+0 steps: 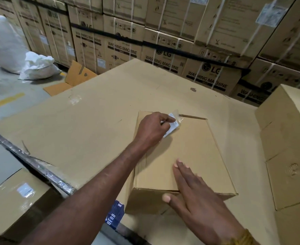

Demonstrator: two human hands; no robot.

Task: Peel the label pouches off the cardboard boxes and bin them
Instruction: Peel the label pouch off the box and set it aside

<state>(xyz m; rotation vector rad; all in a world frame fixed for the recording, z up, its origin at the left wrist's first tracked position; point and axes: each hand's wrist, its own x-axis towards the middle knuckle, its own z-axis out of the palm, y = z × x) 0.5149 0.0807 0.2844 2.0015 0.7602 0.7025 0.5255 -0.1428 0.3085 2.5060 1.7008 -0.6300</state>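
A plain brown cardboard box [195, 149] lies on a large flat cardboard sheet [96, 121]. My left hand [152, 128] reaches across to the box's far left corner and pinches a clear label pouch [174, 122] with white paper inside; the pouch is partly lifted off the box top. My right hand [197, 195] rests flat on the near edge of the box, fingers spread on the top and thumb over the front face.
More plain boxes [287, 138] stand at the right. A box with a label pouch [24, 190] sits low at the left, past a metal rail [30, 161]. White sacks [9, 45] lie on the floor far left. Stacked washing-machine cartons [163, 41] form the back wall.
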